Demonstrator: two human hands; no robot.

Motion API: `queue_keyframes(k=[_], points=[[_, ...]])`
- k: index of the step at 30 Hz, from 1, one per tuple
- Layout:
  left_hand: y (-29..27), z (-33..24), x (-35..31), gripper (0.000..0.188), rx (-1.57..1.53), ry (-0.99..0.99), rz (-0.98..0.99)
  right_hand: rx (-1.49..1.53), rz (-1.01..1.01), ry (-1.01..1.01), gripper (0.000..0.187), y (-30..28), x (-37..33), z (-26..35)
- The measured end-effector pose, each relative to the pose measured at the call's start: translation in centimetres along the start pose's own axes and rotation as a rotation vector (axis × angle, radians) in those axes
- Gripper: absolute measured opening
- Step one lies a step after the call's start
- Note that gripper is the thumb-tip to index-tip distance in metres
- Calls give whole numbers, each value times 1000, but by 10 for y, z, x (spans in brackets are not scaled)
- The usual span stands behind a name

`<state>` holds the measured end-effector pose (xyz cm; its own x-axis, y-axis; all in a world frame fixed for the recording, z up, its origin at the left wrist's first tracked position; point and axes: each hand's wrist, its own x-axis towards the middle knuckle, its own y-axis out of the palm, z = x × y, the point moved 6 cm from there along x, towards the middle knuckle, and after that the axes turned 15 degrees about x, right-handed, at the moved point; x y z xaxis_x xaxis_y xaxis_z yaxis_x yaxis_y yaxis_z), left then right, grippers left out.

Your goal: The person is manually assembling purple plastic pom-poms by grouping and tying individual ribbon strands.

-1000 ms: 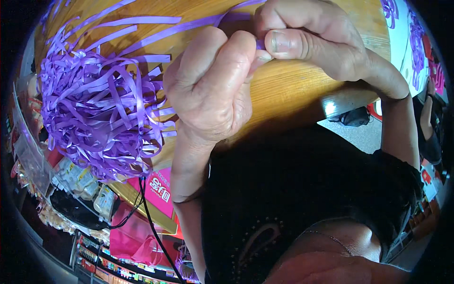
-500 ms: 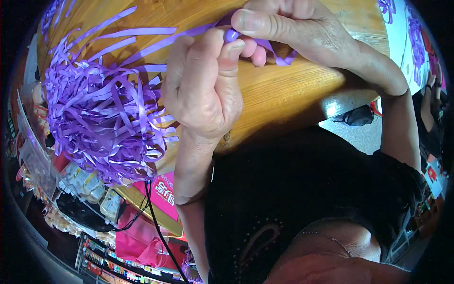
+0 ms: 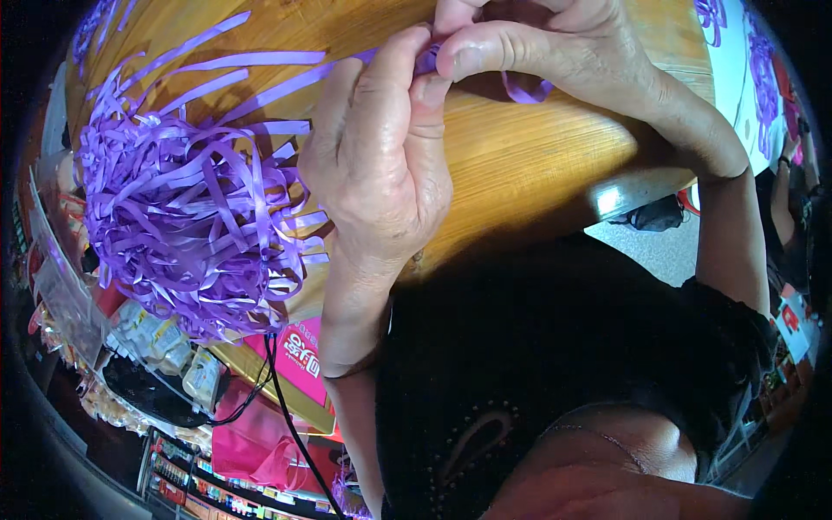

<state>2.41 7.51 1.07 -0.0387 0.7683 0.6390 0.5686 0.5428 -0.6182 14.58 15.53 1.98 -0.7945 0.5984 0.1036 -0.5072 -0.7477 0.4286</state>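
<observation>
Both my hands meet at the far middle of the wooden table [image 3: 511, 186], working on a purple ribbon [image 3: 527, 89]. My left hand [image 3: 373, 165] pinches a small bit of it between thumb and forefinger. Thumb tip against the left fingertips, my right hand [image 3: 555, 52] is closed on the same ribbon; some of its fingers reach past the top edge of the picture. A loop of the ribbon hangs out below the right fingers. The exact fold between the fingertips is mostly hidden. Left of my left hand lies a big tangled heap of purple ribbons [image 3: 186, 217], with loose strips stretching away from it.
A pink printed box [image 3: 299, 351], a pink bag [image 3: 251, 438] and a black cable [image 3: 295, 407] are below the table's left edge. Clear plastic sheeting [image 3: 69, 277] stands at far left. More purple ribbons [image 3: 763, 95] lie on a white surface at right, near another person's arm [image 3: 784, 182].
The rounded purple fold that showed between my fingertips is now mostly covered. My right thumb has moved slightly right and down, and my left forefinger has risen toward the right fingers.
</observation>
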Motion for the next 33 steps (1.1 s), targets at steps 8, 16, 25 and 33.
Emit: queue_keyframes(k=[8,16,25,33], points=[[-4,1,-2,19,-4,28,-35,-248,59,-120,16,4,0,14],[-5,-3,-1,21,46,46,21,-371,74,-103,16,7,-1,20],[-9,-2,3,16,-77,-24,-27,-490,129,-190,18,15,-1,25],[-7,4,5,14,-202,-146,66,-377,99,-165,19,8,-2,23]])
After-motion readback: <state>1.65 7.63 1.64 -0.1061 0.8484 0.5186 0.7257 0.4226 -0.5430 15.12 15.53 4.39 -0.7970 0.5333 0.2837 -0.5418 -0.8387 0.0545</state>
